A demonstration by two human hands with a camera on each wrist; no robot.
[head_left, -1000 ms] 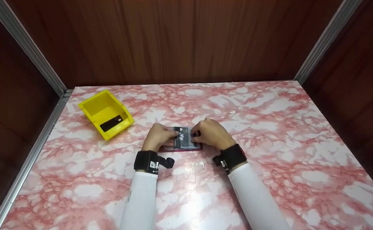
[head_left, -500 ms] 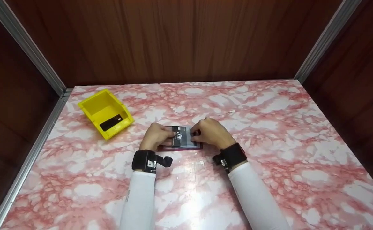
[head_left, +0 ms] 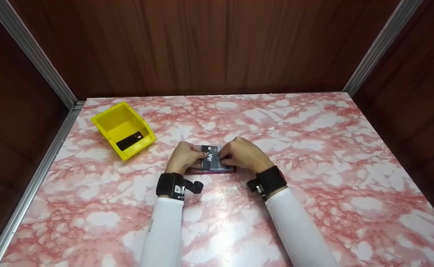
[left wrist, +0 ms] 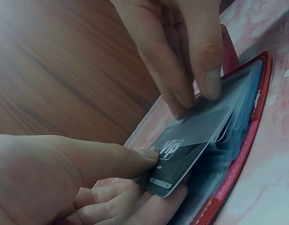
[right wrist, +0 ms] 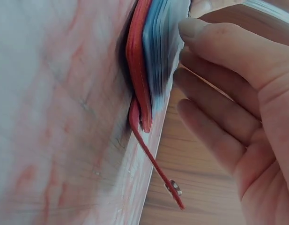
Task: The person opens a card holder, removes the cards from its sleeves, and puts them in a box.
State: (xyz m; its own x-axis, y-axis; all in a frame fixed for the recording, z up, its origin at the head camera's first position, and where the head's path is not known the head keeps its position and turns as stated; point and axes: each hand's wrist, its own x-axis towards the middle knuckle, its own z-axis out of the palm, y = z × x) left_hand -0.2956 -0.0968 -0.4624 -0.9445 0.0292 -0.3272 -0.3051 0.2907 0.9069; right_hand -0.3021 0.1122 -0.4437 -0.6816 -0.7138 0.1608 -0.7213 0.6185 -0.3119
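A black card (left wrist: 174,161) printed "Vip" lies partly inside a clear plastic sleeve (left wrist: 205,117) of a red card holder (right wrist: 137,61). My left hand (head_left: 183,157) pinches the card's outer end, thumb on top and fingers underneath. Across from it, my right hand (head_left: 245,154) pinches the sleeve near its far end between thumb and fingers. The holder lies open on the table, with several more sleeves stacked under the raised one. Its red strap (right wrist: 151,157) with a metal snap sticks out on the right side.
A yellow bin (head_left: 118,126) stands at the back left, with a black card (head_left: 129,141) inside. The red-and-white marbled table (head_left: 306,222) is bordered by brown wood-grain panels (head_left: 217,48) at the back and sides.
My left hand shifted slightly left with the card, then back right. My right fingers have moved a little left along the sleeve. The bin has stayed in place.
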